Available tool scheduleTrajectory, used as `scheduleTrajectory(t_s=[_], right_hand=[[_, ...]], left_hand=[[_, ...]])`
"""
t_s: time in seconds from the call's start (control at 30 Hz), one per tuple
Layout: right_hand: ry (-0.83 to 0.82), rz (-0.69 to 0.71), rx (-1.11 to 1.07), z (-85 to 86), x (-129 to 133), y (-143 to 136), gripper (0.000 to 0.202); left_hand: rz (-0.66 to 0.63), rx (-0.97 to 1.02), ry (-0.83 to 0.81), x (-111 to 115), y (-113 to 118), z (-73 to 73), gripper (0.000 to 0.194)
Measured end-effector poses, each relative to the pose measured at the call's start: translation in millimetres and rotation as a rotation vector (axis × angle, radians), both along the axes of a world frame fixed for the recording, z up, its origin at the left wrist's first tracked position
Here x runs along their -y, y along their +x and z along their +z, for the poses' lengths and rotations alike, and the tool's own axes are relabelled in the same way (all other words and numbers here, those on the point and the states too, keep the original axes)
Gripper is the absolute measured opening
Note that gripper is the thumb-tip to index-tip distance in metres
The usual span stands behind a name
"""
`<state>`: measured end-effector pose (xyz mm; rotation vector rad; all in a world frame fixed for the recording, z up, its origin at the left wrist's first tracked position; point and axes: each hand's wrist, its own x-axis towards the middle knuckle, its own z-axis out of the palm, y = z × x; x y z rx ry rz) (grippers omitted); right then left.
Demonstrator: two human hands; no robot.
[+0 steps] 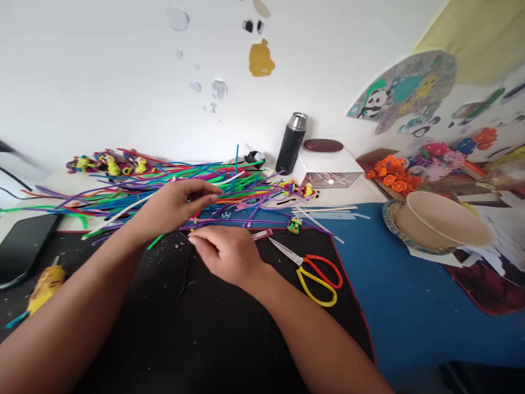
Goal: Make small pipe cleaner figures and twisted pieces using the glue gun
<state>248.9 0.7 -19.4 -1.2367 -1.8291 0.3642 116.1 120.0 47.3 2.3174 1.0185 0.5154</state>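
Note:
My left hand [177,205] reaches over a heap of colourful pipe cleaners [246,186], its thumb and fingertips brought together. What they pinch, if anything, is lost against the heap. Just below and to the right, my right hand [229,253] is closed, thumb against forefinger, on a thin black pipe cleaner [186,276] whose free end hangs down over the black mat [197,339]. Scissors [303,262] with one red and one yellow handle lie spread to the right of that hand. A small green and orange figure [294,225] lies above them.
A black thermos [292,143] stands beside a white box [328,167] by the wall. A beige bowl [447,221] is at right on the blue mat [410,295]. At left lie a phone [27,249] and a yellow figure [46,287]. Pipe-cleaner dolls [109,163] line the back.

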Motion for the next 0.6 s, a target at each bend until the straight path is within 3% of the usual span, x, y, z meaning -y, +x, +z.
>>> scheduleTrajectory(t_s=[0.1, 0.27, 0.6], right_hand=[[0.038, -0.025, -0.074, -12.2, -9.7, -1.5, 0.025], [-0.004, -0.03, -0.117, -22.0, -19.3, -8.3, 0.022], [-0.065, -0.058, -0.268, -24.0, -35.5, -6.7, 0.023]], left_hand=[[0.05, 0.057, 0.018, -4.3, -1.9, 10.7, 0.042], [-0.007, 0.101, 0.038, -14.9, -4.7, 20.1, 0.038], [-0.019, 0.11, 0.02, -38.1, -3.3, 21.1, 0.039]])
